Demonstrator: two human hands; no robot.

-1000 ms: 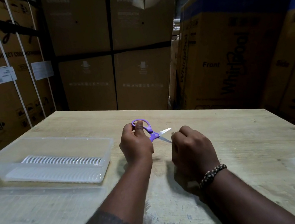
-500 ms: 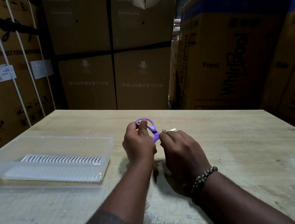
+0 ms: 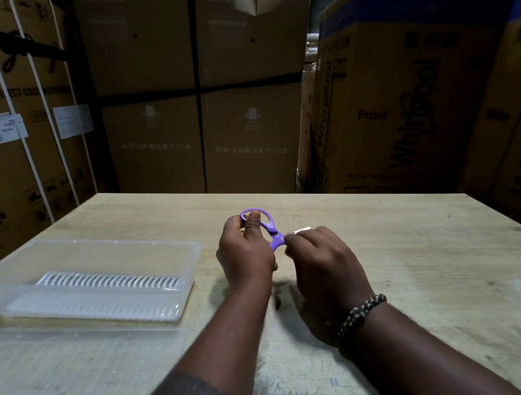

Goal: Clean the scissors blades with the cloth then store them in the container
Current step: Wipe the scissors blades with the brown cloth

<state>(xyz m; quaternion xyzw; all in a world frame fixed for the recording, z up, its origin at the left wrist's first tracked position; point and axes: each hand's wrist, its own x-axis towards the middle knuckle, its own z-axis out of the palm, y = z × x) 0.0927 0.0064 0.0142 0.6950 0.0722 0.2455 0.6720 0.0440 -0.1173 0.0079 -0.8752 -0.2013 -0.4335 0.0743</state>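
1. Scissors [image 3: 270,230] with purple plastic handles sat in our hands near the middle of the frame, above the wooden table [image 3: 419,256].
2. Our left hand [image 3: 245,255] had its fingers closed tight on the round handle loops, with the thumb over the top loop.
3. Our right hand [image 3: 325,259] had its fingertips pinched together on the blades right next to the purple part. Only a small pale tip [image 3: 301,230] stuck out past them.
4. We could not see a cloth, so we could not tell if one was tucked under those fingers.
5. We think we were on the wiping step. Next we would need to slide the pinch along the thin shiny metal to the tip, slowly, because the edges are sharp.
6. After that, the scissors would need to go left into the container [image 3: 191,265]. It was a clear plastic box with a white ribbed tray inside, in the left part of the frame.
7. Its flat clear lid [image 3: 72,362] lay off, just below it in the frame.
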